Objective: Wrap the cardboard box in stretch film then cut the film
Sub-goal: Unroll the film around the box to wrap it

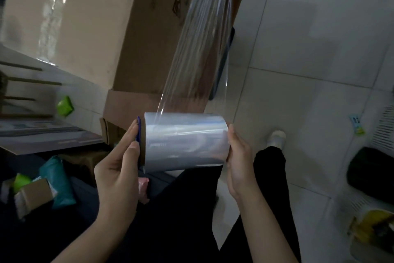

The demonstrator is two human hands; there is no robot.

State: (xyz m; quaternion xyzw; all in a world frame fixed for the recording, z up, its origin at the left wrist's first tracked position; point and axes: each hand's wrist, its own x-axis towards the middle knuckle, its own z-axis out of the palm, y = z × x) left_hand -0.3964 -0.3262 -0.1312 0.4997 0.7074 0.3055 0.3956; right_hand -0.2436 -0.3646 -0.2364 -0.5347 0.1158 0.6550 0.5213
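Floor: pale square tiles (309, 53) with thin dark joints fill the right half of the view; light is dim and grey.
Cardboard box: a tall brown cardboard box (96, 28) stands at the upper left and centre, its near lower flap open towards the person; a glossy strip of film already runs down its lit face.
Stretch film roll: the roll (185, 139) is held level in mid-air in front of the box's lower corner, above the person's dark trousers.
Film sheet: a clear, streaked sheet (202, 38) runs taut from the top of the roll up along the box's right edge and out of the top of the frame.
Left hand: the left hand (119, 169) presses flat against the roll's left end, fingers extended over a blue core piece (138, 128).
Right hand: the right hand (238, 156) cups the roll's right end, fingers curled behind it.
Left side clutter: flattened cardboard, green and teal parcels (59, 179) and a small box lie along the floor's left edge.
Right side: a white slotted basket (383, 126) with a dark bag sits at the right edge.
Foot: a pale shoe (276, 138) rests on the tiles just right of the roll.
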